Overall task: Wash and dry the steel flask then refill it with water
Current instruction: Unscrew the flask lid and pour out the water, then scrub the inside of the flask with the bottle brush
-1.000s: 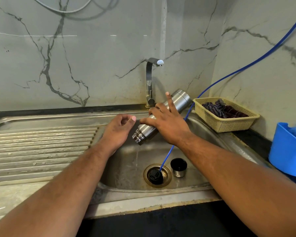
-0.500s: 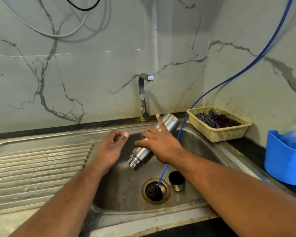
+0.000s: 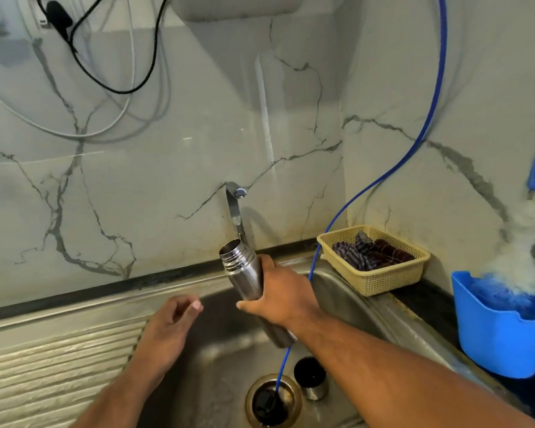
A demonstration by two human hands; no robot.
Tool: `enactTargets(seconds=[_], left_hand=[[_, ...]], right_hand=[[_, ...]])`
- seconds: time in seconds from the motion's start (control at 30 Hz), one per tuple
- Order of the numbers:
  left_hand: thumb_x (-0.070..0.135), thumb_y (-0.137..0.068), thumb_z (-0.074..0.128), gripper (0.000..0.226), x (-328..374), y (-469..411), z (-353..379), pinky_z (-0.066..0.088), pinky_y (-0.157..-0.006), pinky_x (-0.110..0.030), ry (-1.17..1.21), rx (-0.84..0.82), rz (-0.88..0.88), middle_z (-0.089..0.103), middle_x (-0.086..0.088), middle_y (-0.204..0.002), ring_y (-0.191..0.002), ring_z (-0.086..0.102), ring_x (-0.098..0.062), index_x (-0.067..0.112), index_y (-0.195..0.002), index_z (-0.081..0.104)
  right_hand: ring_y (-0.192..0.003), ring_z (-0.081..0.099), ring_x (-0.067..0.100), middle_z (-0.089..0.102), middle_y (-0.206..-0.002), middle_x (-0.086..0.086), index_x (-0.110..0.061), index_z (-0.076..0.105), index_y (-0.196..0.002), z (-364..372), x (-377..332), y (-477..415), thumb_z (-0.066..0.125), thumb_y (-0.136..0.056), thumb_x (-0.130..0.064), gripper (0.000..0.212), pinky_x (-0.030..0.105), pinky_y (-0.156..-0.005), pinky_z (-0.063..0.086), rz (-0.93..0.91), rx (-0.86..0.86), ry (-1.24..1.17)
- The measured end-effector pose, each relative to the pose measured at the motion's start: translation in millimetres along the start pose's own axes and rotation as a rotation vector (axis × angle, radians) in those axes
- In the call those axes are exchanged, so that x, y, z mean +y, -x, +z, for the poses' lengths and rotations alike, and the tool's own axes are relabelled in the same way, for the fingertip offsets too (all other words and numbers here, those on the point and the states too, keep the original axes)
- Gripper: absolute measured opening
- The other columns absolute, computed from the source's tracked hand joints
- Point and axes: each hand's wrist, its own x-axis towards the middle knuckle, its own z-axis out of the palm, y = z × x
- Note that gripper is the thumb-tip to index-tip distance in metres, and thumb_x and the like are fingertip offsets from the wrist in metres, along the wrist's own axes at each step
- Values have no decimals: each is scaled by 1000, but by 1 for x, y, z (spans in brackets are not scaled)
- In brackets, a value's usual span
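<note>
The right hand [image 3: 286,299] holds the steel flask [image 3: 244,273] over the sink [image 3: 346,291] basin, its fingers [image 3: 267,262] clamped round the body. The flask leans, open mouth up, just under the tap [image 3: 233,208]. The left hand [image 3: 167,329] hovers beside it, fingers loosely curled and apart, holding nothing. The flask's cap [image 3: 311,378] sits on the basin floor beside the drain [image 3: 260,393], and a blue hose [image 3: 414,143] runs into that drain.

The tap [image 3: 235,208] stands mid-frame behind the sink [image 3: 346,298], a basket [image 3: 374,279] to its right. A cap [image 3: 311,379] stands in the sink beside the drain [image 3: 292,403].
</note>
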Motion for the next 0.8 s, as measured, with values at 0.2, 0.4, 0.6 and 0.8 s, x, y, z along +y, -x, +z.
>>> enactTargets(seconds=[0.2, 0.4, 0.6, 0.8], left_hand=[[33, -93, 70, 17, -5, -1, 2, 52, -98, -35, -126, -34, 1, 73, 15, -110, -103, 67, 0, 32, -111, 69], [27, -97, 67, 14, 11, -6, 19, 40, -77, -10, -272, -44, 52, 69, 14, -105, -98, 61, 3, 30, -110, 66], [24, -96, 67, 14, 33, -69, 38, 44, -80, -17, -395, -46, 145, 67, 11, -101, -96, 63, -8, 26, -110, 64], [19, -94, 68, 29, 59, -132, 80, 44, -78, -14, -348, 26, 189, 73, -2, -112, -91, 64, -10, 12, -123, 68]], right_hand=[[-108, 67, 15, 68, -123, -8, -33, 51, -128, 3, 1, 5, 82, -66, -68, 78, 33, -92, 54, 166, -73, -220], [-101, 69, 14, 70, -116, -9, -33, 55, -123, 10, 6, 0, 82, -61, -71, 77, 35, -86, 58, 341, -56, -299], [-105, 69, 18, 70, -119, -6, -28, 54, -123, 17, 18, -12, 82, -64, -69, 77, 39, -89, 57, 408, -47, -248], [-101, 69, 17, 70, -115, -8, -30, 55, -121, 25, 32, -19, 81, -64, -69, 74, 38, -87, 57, 452, -25, -258]])
